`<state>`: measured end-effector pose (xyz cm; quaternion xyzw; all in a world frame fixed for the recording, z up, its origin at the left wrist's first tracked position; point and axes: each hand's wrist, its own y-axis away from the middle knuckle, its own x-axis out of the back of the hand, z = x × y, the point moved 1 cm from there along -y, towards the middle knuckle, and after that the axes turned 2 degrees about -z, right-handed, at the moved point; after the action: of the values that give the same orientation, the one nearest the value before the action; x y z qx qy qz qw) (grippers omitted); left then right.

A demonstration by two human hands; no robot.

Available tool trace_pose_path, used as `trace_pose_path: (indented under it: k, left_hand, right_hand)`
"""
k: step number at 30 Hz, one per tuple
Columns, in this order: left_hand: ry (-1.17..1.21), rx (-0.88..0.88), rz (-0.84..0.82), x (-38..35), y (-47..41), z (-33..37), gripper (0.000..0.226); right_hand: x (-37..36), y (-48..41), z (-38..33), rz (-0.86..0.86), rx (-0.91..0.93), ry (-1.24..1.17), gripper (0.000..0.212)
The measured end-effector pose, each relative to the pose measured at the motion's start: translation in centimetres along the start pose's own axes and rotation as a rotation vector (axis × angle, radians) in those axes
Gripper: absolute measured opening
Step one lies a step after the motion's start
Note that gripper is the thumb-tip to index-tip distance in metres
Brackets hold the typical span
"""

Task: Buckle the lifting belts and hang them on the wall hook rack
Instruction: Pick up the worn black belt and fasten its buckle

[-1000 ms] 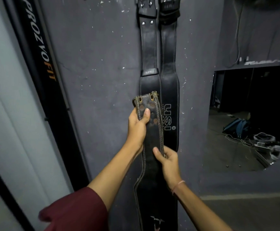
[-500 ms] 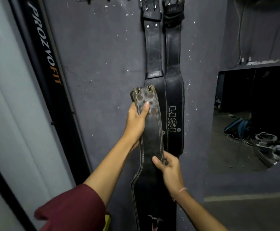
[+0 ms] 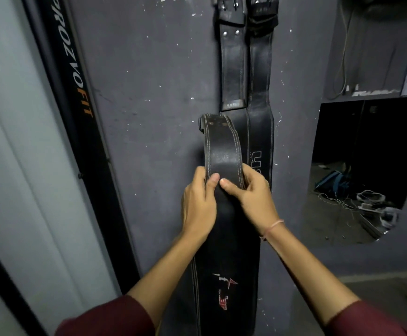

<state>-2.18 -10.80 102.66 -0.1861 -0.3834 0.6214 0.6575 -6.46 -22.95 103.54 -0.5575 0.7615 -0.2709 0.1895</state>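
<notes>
**Layout.** A black upright bar with white and orange lettering (image 3: 76, 88) runs down the left, beside a dark grey painted wall (image 3: 149, 93). In front of that wall the left hand (image 3: 197, 207) and the right hand (image 3: 254, 202) sit close together, thumbs nearly touching. Both are clamped on one black leather lifting belt with pale stitching (image 3: 221, 151), with the thumbs on its front face and the fingers wrapped behind its edges. This belt is upright and close to the wall. Its upper end is doubled over above the hands, and its wide part (marked with a small red and white emblem) hangs between the forearms. Higher and just to the right, a plain black hanging belt (image 3: 234, 66) and a black hanging belt with white lettering (image 3: 260, 69) lie flat on the wall, side by side. A dark opening or mirror (image 3: 367, 166) lies at far right.

**Progress.** Two belts appear to be hung already. The third is in hand, well below their tops, and not yet hung. It probably has to be lifted to a free hook, with its buckle closed first if it is open.

**Not determinable.**
- The hook rack is cut off by the top edge.
- The hung belts' buckles are only partly in frame.
- On the held belt, only a small metal piece shows at the left of the fold, so it cannot be told whether it is buckled.
- Its lower end runs out of frame.
</notes>
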Motion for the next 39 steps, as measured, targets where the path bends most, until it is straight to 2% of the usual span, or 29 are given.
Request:
trace_pose_path:
  k: [3,7,9,10,11,12,13,15,18,21,26,29,32,34,36,39]
  left_hand:
    - [0.027,0.025,0.017,0.3,-0.6,-0.3,0.026]
    - [0.000,0.068,0.014,0.2,-1.4,-0.6,0.036]
    - [-0.022,0.068,0.007,0.0,-1.8,-0.4,0.035]
    - [-0.020,0.073,0.013,0.0,-2.1,-0.3,0.035]
    - [-0.011,0.079,0.020,0.1,-2.5,-0.3,0.035]
    - [0.003,0.087,0.025,0.2,-3.1,-0.4,0.036]
    - [0.021,0.088,0.031,0.3,-3.5,-0.5,0.035]
    - [0.038,0.086,0.036,0.6,-4.1,-0.8,0.034]
    - [0.062,0.091,0.026,0.8,-4.5,-1.0,0.035]
    - [0.055,0.082,0.019,1.0,-5.7,0.1,0.039]
    - [0.001,0.122,-0.022,2.2,-9.3,1.6,0.043]
    - [-0.010,0.125,-0.035,3.1,-8.0,0.8,0.042]
    - [0.079,0.153,0.087,4.2,-5.8,-0.1,0.041]
    - [0.232,0.277,0.207,4.2,-4.2,-1.0,0.042]
    - [0.409,0.387,0.192,3.2,-2.1,-1.6,0.045]
    - [0.486,0.361,0.140,1.8,0.5,-1.7,0.041]
  right_hand:
    - [0.6,2.9,2.1,-0.004,-0.026,0.133,0.029]
    - [1.1,3.6,2.8,0.022,-0.159,0.045,0.009]
    - [1.2,1.4,2.1,0.057,-0.110,0.084,0.034]
    - [1.1,0.4,1.6,0.062,-0.080,0.079,0.039]
    - [1.0,0.1,1.3,0.062,-0.072,0.023,0.033]
    - [0.8,0.6,1.3,0.051,-0.084,-0.033,0.018]
    - [0.7,1.7,1.9,0.044,-0.114,-0.069,0.011]
    - [0.4,5.7,4.5,0.044,-0.264,-0.152,0.030]
    - [-0.3,10.2,7.9,0.063,-0.471,-0.178,0.030]
    - [-0.4,7.9,6.7,0.175,-0.396,-0.223,0.027]
    - [-0.9,4.2,2.9,0.244,-0.241,-0.295,0.022]
    - [-1.0,3.9,2.5,0.263,-0.202,-0.315,0.022]
    - [-1.2,3.9,2.1,0.227,-0.194,-0.329,0.023]
    - [-1.4,3.7,1.7,0.213,-0.184,-0.336,0.024]
    - [-1.4,2.9,1.3,0.229,-0.175,-0.358,0.023]
    - [-1.0,1.8,0.7,0.226,-0.161,-0.366,0.022]
